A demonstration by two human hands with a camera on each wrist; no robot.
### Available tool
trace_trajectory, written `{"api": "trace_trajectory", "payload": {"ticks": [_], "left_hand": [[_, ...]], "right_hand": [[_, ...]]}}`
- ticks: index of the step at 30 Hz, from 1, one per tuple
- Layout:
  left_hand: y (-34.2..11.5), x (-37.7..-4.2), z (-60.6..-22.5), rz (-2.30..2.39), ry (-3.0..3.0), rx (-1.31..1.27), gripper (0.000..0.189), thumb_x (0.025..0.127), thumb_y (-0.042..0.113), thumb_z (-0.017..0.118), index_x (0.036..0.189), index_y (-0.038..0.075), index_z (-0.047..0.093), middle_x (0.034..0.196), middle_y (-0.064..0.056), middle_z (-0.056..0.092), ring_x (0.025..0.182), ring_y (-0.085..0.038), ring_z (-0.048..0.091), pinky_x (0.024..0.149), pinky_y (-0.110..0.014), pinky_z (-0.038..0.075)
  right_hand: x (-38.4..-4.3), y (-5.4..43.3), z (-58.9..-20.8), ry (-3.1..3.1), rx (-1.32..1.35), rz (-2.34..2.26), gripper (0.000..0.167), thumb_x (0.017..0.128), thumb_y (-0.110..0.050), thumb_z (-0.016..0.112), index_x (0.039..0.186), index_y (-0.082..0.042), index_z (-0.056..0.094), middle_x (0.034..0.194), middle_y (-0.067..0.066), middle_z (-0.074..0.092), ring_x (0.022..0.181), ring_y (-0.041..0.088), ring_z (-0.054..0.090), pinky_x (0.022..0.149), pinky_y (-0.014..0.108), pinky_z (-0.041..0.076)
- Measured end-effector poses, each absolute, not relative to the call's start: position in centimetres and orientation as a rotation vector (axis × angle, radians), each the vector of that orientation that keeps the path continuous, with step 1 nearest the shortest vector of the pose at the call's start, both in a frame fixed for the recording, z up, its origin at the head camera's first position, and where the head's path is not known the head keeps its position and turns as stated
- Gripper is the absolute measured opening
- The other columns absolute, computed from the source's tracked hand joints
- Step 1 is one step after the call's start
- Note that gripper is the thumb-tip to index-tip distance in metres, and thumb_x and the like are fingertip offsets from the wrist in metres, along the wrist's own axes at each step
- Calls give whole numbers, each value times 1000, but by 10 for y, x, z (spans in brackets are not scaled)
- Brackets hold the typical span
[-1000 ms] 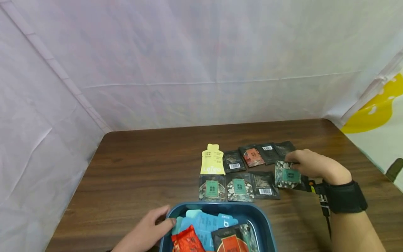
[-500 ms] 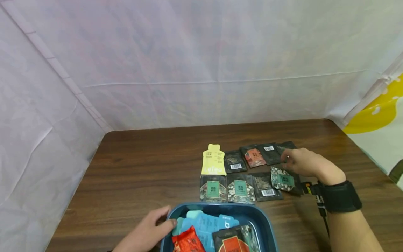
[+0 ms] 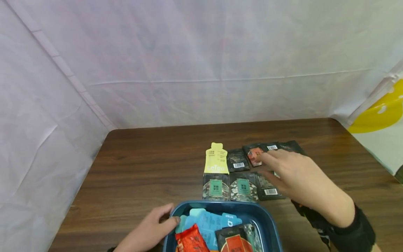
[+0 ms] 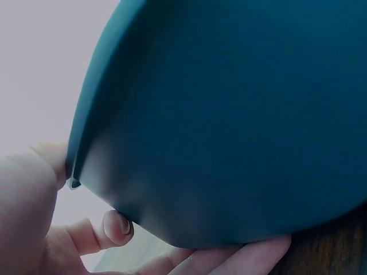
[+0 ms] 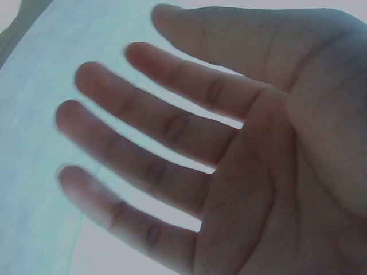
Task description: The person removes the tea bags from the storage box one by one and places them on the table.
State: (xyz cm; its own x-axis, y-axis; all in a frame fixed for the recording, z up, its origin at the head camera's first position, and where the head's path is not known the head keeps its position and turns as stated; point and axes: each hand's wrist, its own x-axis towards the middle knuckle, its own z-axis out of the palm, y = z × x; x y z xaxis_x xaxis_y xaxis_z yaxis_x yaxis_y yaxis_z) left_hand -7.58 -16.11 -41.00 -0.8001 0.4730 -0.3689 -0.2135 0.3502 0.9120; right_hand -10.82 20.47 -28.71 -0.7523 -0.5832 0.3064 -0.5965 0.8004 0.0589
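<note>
My left hand (image 3: pixel 152 225) grips the left side of a dark blue tub (image 3: pixel 273 227), thumb at its rim. In the left wrist view, the fingers (image 4: pixel 252 258) lie under the wall of the tub. My right hand (image 3: pixel 292 173) hovers over the rows of sachets, its fingers (image 5: pixel 132 143) spread with nothing in them. Under it is a black barcode sachet (image 3: pixel 270 193); the green-label sachet placed beside that is mostly hidden. Just beyond the fingertips lies an orange-label sachet (image 3: pixel 253 155). Two green-label sachets (image 3: pixel 216 189) lie left in the near row.
A yellow pouch (image 3: pixel 216 160) and a black barcode sachet (image 3: pixel 238 161) lie in the far row, with another black sachet (image 3: pixel 292 146) at its right end. The tub contains blue pouches (image 3: pixel 204 227), a red packet (image 3: pixel 192 240) and an orange-label sachet (image 3: pixel 234 243). White cloth (image 3: pixel 201 70) hangs behind.
My right hand has let go of a green-label sachet at the right end of the near row, then moved left and toward me over the sachets. The left hand stays on the tub.
</note>
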Motion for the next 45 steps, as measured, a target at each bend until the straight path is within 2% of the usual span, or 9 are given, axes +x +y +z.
{"api": "trace_trajectory", "payload": {"ticks": [3,7,13,19,26,32,38,42,45], "left_hand": [[-160,-75,-411,1461,2067,223,20,97,27,54,96,7,58,97,-6,57,91,-22,53,72,-34,44],[-158,-76,-411,1440,2100,221,19,96,26,54,93,7,57,92,-5,56,88,-21,52,71,-34,42],[-159,-76,-411,1455,2074,219,19,96,25,53,96,7,57,94,-5,56,88,-22,53,72,-35,43],[-158,-76,-411,1479,2053,227,19,96,24,53,97,6,58,94,-6,57,87,-21,54,71,-34,44],[-158,-76,-413,1451,2104,254,17,96,24,53,94,8,58,94,-4,57,89,-21,52,73,-35,41],[-159,-75,-413,1477,2077,227,19,96,26,53,97,8,60,99,-5,58,92,-21,53,76,-35,43],[-159,-76,-412,1497,2028,207,19,96,25,53,99,7,60,100,-6,58,93,-22,53,76,-35,44],[-158,-76,-412,1485,2054,221,19,95,25,54,95,7,58,96,-5,58,90,-21,53,73,-34,42],[-159,-76,-411,1495,2031,209,19,95,25,54,95,7,59,96,-6,58,89,-21,54,72,-34,43]], "right_hand": [[-90,178,-291,-2563,1111,74,29,81,-26,78,106,-20,66,91,-10,65,74,6,59,63,28,51],[-72,146,-307,-2567,1466,66,25,87,-34,71,109,-23,64,94,-13,64,83,4,60,73,27,52],[-73,124,-354,-2787,1810,-101,23,94,-49,58,105,-29,61,85,-17,53,68,0,44,59,20,40],[-82,128,-388,-2980,1820,-18,42,90,-65,49,111,-29,53,87,-15,44,64,2,39,55,21,37],[-75,120,-373,-3025,1778,21,39,92,-58,53,111,-24,52,88,-12,46,64,2,40,56,21,38],[-70,115,-370,-3208,1726,186,46,90,-63,53,117,-26,48,97,-11,48,67,2,43,57,22,41],[-69,119,-358,-3035,1788,251,37,94,-57,50,111,-24,49,75,-17,45,55,-2,39,51,16,34],[-70,123,-350,-2748,1829,144,18,94,-40,60,98,-23,55,63,-18,41,51,-5,33,49,13,25],[-72,126,-342,-2640,1847,127,10,87,-30,68,91,-25,60,64,-20,47,55,-8,36,51,10,25]]}}
